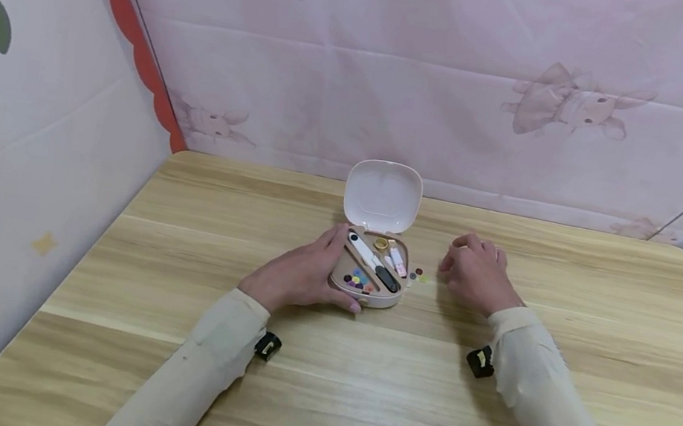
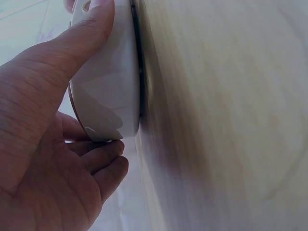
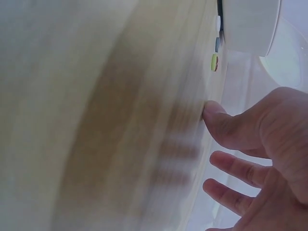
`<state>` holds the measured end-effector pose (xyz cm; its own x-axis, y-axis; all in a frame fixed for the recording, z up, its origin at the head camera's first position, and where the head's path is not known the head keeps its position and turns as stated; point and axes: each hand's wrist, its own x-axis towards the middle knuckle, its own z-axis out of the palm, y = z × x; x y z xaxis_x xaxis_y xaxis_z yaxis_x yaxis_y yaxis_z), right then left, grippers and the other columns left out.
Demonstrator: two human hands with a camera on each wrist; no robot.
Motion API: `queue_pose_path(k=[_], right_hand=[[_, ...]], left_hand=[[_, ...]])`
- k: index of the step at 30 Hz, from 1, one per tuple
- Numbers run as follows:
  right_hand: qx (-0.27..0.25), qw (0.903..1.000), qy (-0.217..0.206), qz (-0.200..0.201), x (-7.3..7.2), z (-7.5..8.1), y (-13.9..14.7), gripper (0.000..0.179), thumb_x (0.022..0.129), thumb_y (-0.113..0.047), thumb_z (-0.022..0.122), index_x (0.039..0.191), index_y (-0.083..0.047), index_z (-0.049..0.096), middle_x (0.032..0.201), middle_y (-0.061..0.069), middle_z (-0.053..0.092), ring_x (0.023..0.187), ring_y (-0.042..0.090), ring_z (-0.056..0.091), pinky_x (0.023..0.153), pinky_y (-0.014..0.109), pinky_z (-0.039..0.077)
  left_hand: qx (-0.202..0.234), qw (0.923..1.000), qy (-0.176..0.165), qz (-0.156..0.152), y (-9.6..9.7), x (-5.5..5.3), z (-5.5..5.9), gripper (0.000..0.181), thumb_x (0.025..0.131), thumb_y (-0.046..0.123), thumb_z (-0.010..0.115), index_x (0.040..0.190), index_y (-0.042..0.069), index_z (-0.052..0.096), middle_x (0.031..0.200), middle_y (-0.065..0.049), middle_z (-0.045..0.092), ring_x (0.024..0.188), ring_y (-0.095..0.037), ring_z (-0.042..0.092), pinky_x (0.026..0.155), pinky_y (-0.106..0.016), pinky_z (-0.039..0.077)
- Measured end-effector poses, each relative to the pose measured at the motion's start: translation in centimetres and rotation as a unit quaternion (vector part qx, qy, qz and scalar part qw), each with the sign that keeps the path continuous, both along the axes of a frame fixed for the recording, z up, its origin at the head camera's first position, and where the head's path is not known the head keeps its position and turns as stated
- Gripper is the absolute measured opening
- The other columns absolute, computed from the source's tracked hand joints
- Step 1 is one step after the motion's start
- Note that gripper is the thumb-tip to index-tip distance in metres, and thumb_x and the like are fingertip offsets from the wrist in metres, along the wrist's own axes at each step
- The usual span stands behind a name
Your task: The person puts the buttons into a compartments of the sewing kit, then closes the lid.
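A small white sewing box (image 1: 381, 300) stands on the table with its lid (image 1: 383, 196) raised. My left hand (image 1: 304, 271) holds the box from its left side, thumb along the front wall and fingers at the back. Inside lie several coloured buttons (image 1: 358, 278), a white-and-black tool (image 1: 372, 260), a gold-coloured ring (image 1: 381, 243) and a small white-and-pink item (image 1: 398, 259). Several loose buttons (image 1: 418, 272) lie right of the box. Beyond them my right hand (image 1: 479, 272) hovers low, thumb tip close to the tabletop, fingers loosely bent. Nothing shows in it; its index fingertip is hidden.
The wooden table (image 1: 309, 404) ends at a pink curtain (image 1: 361, 96) with rabbit prints, close behind the raised lid. A white panel (image 1: 42, 140) with fruit prints borders the left side. Black straps (image 1: 481, 361) sit at both wrists.
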<state>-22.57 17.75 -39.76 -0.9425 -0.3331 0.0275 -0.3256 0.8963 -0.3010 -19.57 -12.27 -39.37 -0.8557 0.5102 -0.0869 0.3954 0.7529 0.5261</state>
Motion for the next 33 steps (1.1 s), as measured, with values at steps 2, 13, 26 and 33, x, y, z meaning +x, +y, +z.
queue_pose_path(k=[2,13,26,33], right_hand=[[-0.002,1.0,-0.005,0.001,0.01,0.04,0.09,0.017,0.082,0.003,0.064,0.087,-0.009,0.074,0.139,0.024,0.051,0.125,0.051,0.041,0.102,0.069,0.027],[0.008,0.9996,-0.025,0.01,-0.02,0.69,0.1,0.006,0.086,-0.004,0.069,0.086,-0.009,0.071,0.139,0.026,0.05,0.126,0.054,0.04,0.103,0.071,0.024],[0.014,0.9991,-0.032,0.022,0.03,0.76,0.1,0.007,0.091,-0.007,0.066,0.089,-0.008,0.072,0.141,0.024,0.049,0.128,0.056,0.038,0.104,0.074,0.021],[0.013,0.999,-0.034,0.025,0.05,0.51,0.05,0.006,0.091,-0.006,0.065,0.089,-0.007,0.071,0.142,0.026,0.048,0.129,0.056,0.037,0.105,0.076,0.019]], left_hand=[[0.001,1.0,0.0,0.0,0.02,-0.01,0.02,0.134,0.077,0.058,0.082,0.162,0.011,-0.011,0.169,-0.011,0.008,0.151,-0.023,0.021,0.118,-0.039,0.029],[-0.007,1.0,-0.007,-0.001,-0.09,-0.15,0.27,0.132,0.078,0.06,0.08,0.162,0.011,-0.01,0.169,-0.01,0.007,0.151,-0.022,0.02,0.119,-0.038,0.028],[-0.002,1.0,0.0,-0.005,-0.16,-0.16,0.36,0.134,0.077,0.061,0.08,0.162,0.01,-0.01,0.169,-0.01,0.007,0.151,-0.022,0.021,0.119,-0.038,0.029],[-0.005,1.0,0.0,-0.004,-0.14,-0.23,0.23,0.132,0.078,0.061,0.08,0.162,0.011,-0.009,0.168,-0.007,0.009,0.149,-0.021,0.025,0.118,-0.038,0.031]])
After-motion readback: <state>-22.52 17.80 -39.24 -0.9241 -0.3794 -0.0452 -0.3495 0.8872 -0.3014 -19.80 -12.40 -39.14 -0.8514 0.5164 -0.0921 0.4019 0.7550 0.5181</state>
